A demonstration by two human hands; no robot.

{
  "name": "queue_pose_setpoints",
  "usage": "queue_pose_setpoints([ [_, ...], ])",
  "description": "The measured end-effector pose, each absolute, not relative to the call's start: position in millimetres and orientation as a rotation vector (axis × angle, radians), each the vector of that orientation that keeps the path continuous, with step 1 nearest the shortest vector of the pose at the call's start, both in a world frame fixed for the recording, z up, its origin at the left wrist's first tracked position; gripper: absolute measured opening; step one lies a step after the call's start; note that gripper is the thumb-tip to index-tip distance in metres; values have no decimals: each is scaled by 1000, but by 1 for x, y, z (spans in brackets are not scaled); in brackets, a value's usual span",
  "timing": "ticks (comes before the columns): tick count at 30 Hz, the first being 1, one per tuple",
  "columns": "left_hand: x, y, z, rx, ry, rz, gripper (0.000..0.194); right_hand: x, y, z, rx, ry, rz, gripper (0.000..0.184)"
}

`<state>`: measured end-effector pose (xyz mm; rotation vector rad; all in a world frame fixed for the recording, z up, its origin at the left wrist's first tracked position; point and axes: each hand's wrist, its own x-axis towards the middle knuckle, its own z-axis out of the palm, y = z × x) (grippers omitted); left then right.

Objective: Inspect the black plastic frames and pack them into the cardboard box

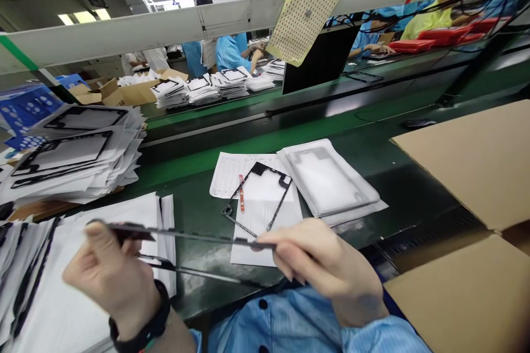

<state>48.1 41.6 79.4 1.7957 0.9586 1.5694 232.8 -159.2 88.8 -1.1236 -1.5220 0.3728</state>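
Where stack of white sheets (70,265) lies at left, left hand (114,273) is above it, thumb and fingers pinching left end of black frame (186,236). Frame spans gap between hands, nearly edge-on, above counter (196,209). Beyond: second black frame (259,169), flat, partly over white paper (293,215). Right hand (331,265) pinches right end of held frame. Far right: cardboard box (464,287).

Papers (225,175) on dark green bench (199,212)

Dotted yellow sheet (307,13) hangs across a white beam (144,34), black panel (321,60) partly behind it, blue crate (31,109) at left, red packets (441,38) upper right, cardboard flaps (467,160) below.
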Motion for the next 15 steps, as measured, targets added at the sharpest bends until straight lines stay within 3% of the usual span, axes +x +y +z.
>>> queue_pose_setpoints([
  [2, 55, 37, 77, 1702, 1129, 1622, 33, 242, -149, 85, -1068, -1273, 716, 31],
  [3, 56, 33, 75, 1739, 1216, 1619, 43, 248, -144, 82, -1010, -1122, 838, 31],
  [5, 58, 24, 69, 1820, 1274, 1603, 99, 257, -137, 77, -871, -873, 958, 28],
  [6, 57, 18, 65, 1763, 1230, 1591, 111, 260, -134, 76, -801, -798, 996, 25],
  [7, 57, 13, 62, 1656, 1138, 1516, 109, 261, -132, 75, -738, -747, 1041, 22],
  [8, 56, 8, 60, 1515, 1013, 1383, 95, 261, -131, 75, -685, -711, 1089, 20],
  [11, 54, -1, 62, 1185, 701, 912, 37, 253, -131, 77, -552, -641, 1222, 14],
  [15, 52, 2, 78, 729, 578, 756, 31, 237, -136, 81, -385, -569, 1295, 10],
])
